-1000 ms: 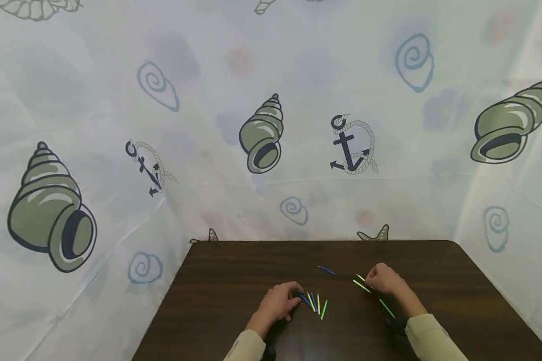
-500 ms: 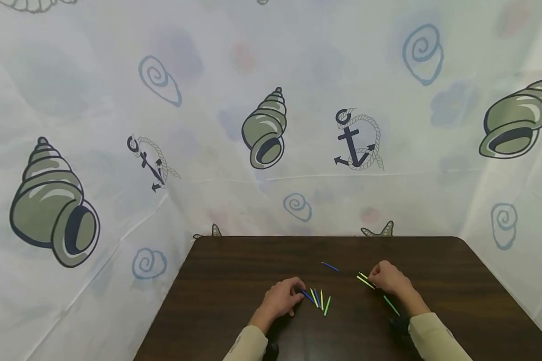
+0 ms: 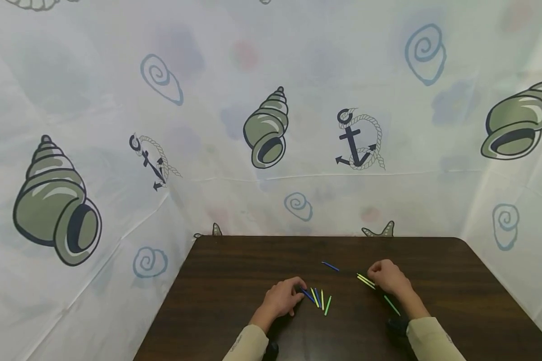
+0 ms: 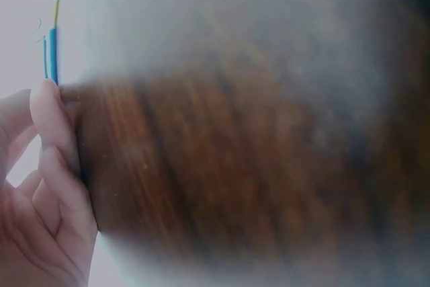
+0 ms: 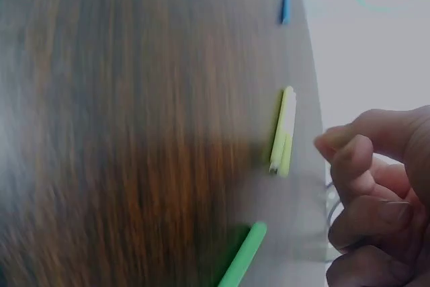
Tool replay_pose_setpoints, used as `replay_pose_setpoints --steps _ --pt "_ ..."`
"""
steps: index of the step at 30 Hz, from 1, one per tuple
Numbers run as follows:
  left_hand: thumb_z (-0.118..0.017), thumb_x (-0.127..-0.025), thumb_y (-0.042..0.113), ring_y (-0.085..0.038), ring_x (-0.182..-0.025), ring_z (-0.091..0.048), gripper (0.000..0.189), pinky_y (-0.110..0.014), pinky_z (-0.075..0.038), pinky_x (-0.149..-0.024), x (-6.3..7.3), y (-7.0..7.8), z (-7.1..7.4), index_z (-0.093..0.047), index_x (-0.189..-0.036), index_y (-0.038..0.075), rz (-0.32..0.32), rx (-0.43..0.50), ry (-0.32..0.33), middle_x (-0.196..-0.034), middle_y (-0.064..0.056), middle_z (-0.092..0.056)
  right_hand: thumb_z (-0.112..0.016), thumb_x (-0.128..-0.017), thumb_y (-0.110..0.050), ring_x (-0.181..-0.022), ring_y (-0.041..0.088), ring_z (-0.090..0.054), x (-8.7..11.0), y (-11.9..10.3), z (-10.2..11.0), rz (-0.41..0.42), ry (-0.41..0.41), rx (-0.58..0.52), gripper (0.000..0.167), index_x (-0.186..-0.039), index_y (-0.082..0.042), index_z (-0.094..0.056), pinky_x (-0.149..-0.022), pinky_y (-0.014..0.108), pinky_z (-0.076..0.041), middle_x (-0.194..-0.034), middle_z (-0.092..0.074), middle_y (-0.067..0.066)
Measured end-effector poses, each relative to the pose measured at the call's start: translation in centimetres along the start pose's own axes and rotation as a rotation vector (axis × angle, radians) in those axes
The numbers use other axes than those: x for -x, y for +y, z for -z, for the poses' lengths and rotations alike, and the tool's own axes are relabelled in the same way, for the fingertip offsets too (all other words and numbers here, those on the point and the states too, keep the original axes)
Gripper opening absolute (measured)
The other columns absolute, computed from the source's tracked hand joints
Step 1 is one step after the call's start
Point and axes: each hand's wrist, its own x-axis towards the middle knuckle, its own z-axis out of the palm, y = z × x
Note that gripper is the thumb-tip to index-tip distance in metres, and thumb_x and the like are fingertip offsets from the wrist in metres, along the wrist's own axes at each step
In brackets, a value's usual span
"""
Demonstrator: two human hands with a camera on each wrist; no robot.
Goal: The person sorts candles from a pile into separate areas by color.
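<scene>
My left hand (image 3: pixel 280 301) rests on the table, its index fingertip at the upper end of a slanted blue stick (image 3: pixel 308 296). Beside that stick lie a yellow stick (image 3: pixel 314 298), another blue one, a second yellow one (image 3: pixel 322 300) and a green stick (image 3: pixel 327 306), fanned out. My right hand (image 3: pixel 388 277) hovers just past two yellow sticks (image 3: pixel 366 282) lying side by side. In the right wrist view its fingers are loosely curled, thumb and index tips close together, apart from the yellow sticks (image 5: pixel 281 129) with nothing visible between them. A green stick (image 3: pixel 392 305) lies below that hand.
A single blue stick (image 3: pixel 330 266) lies farther back on the dark wooden table (image 3: pixel 253 255). Behind and beside the table hangs a white cloth (image 3: pixel 198 200) printed with shells and anchors. Much of the left wrist view is blurred wood.
The upper yellow stick by my right hand has come in close alongside the other one, and that hand has lifted slightly off it. My left hand stays by the blue stick.
</scene>
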Motion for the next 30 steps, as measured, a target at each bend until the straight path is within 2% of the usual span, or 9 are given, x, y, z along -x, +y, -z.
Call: replay_pose_setpoints --steps 4,6,11,14,19,23,30 --pt "-0.071 -0.106 0.023 -0.014 -0.05 -0.064 0.018 -0.037 -0.046 -0.065 0.0 0.2 0.0 -0.071 -0.123 0.027 0.007 0.006 0.001 -0.075 0.006 -0.064 -0.06 -0.104 -0.017 -0.073 0.021 -0.057 0.3 -1.2 -0.5 0.026 0.056 -0.001 0.023 -0.113 -0.004 -0.077 -0.062 0.038 -0.043 -0.103 -0.073 0.011" --pt "-0.071 -0.106 0.023 -0.014 -0.049 -0.064 0.017 -0.037 -0.045 -0.065 0.2 0.3 0.1 -0.071 -0.123 0.027 0.007 0.008 0.01 -0.075 0.006 -0.064 -0.061 -0.105 -0.021 -0.076 0.021 -0.06 0.4 -2.0 -1.0 0.032 0.082 -0.003 0.025 -0.116 -0.005 -0.077 -0.063 0.038 -0.045 -0.109 -0.074 0.011" --pt "-0.071 -0.106 0.023 -0.015 -0.048 -0.064 0.017 -0.038 -0.045 -0.065 0.4 0.0 0.4 -0.072 -0.122 0.026 0.001 0.006 0.035 -0.072 0.004 -0.064 -0.065 -0.104 -0.021 -0.075 0.018 -0.062 0.5 -4.3 -2.8 0.064 0.103 -0.047 0.021 -0.113 -0.007 -0.078 -0.063 0.037 -0.046 -0.097 -0.074 0.005" --pt "-0.071 -0.106 0.023 -0.015 -0.049 -0.065 0.016 -0.038 -0.044 -0.065 0.3 -0.5 0.5 -0.072 -0.122 0.026 0.003 0.032 0.024 -0.073 0.004 -0.064 -0.068 -0.104 -0.02 -0.072 0.016 -0.062 0.8 -5.7 -3.9 0.09 0.091 -0.058 0.016 -0.109 -0.009 -0.079 -0.061 0.035 -0.045 -0.09 -0.071 0.003" --pt "-0.07 -0.107 0.022 -0.015 -0.051 -0.066 0.016 -0.036 -0.044 -0.062 0.2 -1.1 0.7 -0.073 -0.122 0.025 0.032 0.107 -0.02 -0.077 0.0 -0.066 -0.074 -0.101 -0.02 -0.066 0.015 -0.055 1.6 -7.9 -6.5 0.163 0.039 -0.041 0.007 -0.1 -0.015 -0.078 -0.059 0.034 -0.041 -0.079 -0.063 -0.002" --pt "-0.069 -0.106 0.021 -0.015 -0.051 -0.066 0.015 -0.037 -0.045 -0.066 0.0 -1.0 0.8 -0.072 -0.121 0.024 0.03 0.105 -0.027 -0.077 -0.001 -0.066 -0.075 -0.1 -0.023 -0.062 0.013 -0.054 2.1 -9.4 -8.4 0.222 -0.039 -0.009 0.005 -0.098 -0.019 -0.077 -0.055 0.032 -0.041 -0.077 -0.062 -0.006" --pt "-0.071 -0.105 0.021 -0.012 -0.05 -0.065 0.014 -0.039 -0.044 -0.069 -0.6 -0.4 -0.2 -0.072 -0.118 0.026 0.03 0.067 0.001 -0.073 0.005 -0.064 -0.074 -0.099 -0.02 -0.06 0.017 -0.055 2.8 -10.7 -9.8 0.214 -0.122 0.059 0.01 -0.089 -0.021 -0.071 -0.054 0.036 -0.041 -0.079 -0.064 -0.005"
